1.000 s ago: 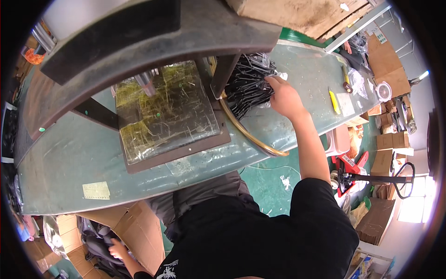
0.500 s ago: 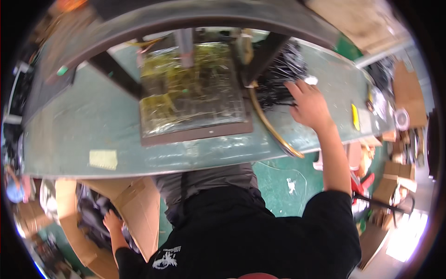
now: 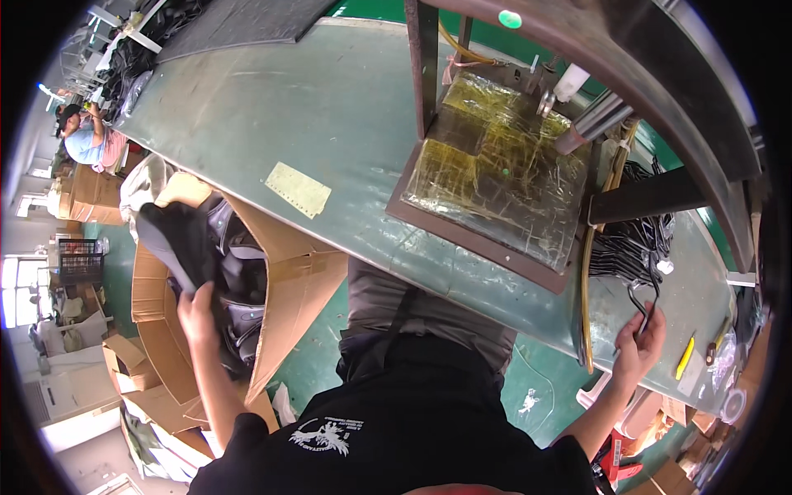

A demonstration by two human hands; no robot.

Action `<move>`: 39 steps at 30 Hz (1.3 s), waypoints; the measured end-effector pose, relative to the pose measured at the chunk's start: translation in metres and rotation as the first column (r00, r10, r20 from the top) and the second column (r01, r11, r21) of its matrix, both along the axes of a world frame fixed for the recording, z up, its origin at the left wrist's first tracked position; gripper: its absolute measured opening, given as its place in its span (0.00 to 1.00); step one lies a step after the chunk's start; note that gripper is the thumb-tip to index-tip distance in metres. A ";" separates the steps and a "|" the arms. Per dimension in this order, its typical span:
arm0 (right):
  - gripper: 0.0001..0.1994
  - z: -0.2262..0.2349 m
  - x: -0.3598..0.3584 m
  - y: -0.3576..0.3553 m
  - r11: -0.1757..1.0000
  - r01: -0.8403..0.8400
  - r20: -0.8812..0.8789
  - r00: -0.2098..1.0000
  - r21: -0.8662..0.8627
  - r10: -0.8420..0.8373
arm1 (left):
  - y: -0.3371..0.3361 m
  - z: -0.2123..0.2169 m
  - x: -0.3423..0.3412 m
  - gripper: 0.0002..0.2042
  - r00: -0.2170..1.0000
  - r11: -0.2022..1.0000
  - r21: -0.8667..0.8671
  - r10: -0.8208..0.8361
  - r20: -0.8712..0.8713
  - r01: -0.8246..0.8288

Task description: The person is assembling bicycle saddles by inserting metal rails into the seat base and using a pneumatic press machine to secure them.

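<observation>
While my left fingers (image 3: 195,304) grip the dark moulded piece (image 3: 177,239) over the open carton (image 3: 285,309), its long axis slanting forward and leftward from them, my right fingers (image 3: 652,323), well away from it, pinch a bent black strand (image 3: 634,300) over the tabletop (image 3: 346,124).

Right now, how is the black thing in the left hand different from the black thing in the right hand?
The saddle-shaped piece in the left hand is broad and smooth; the bent rod in the right hand is thin. The saddle-shaped piece is at the open carton; the bent rod is near the pile of black rods. Both are dark and held.
</observation>
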State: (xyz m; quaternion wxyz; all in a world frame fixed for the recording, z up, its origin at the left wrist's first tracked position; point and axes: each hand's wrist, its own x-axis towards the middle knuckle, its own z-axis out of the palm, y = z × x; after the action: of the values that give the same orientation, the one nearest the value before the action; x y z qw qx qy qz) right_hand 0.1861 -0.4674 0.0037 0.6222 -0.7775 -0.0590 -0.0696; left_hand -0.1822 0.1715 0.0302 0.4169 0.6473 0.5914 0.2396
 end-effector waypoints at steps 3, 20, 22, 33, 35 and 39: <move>0.33 0.017 0.003 0.061 0.974 -0.222 0.001 0.975 0.043 0.222 | -0.074 -0.006 0.105 0.19 0.753 0.869 -0.346 -0.045 0.656 0.354; 0.35 0.013 -0.039 0.090 0.962 -0.251 -0.020 0.968 -0.108 0.250 | -0.104 0.028 0.276 0.30 0.264 -0.168 0.704 -0.847 -0.461 0.690; 0.33 0.020 -0.036 0.113 0.935 -0.329 -0.009 0.944 -0.133 0.331 | -0.091 0.001 0.278 0.28 0.274 0.072 0.544 -0.914 -0.299 0.836; 0.08 0.043 -0.042 0.179 0.630 -0.702 0.042 0.656 -0.333 0.753 | -0.146 -0.020 0.240 0.13 -0.029 0.003 0.190 -0.985 0.169 0.982; 0.08 0.038 -0.046 0.178 0.635 -0.720 0.019 0.657 -0.280 0.753 | -0.156 -0.018 0.224 0.15 -0.044 -0.016 0.084 -0.938 0.345 0.996; 0.10 0.040 -0.052 0.173 0.551 -0.760 0.031 0.577 -0.343 0.816 | -0.154 -0.009 0.207 0.26 0.135 -0.005 -0.220 -0.777 0.615 0.975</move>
State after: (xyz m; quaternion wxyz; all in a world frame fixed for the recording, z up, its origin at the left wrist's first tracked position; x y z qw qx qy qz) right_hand 0.1339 -0.2940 0.0437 0.4559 -0.7398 -0.4701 0.1549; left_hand 0.0244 0.0172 0.0208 0.7342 0.6545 0.0006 -0.1803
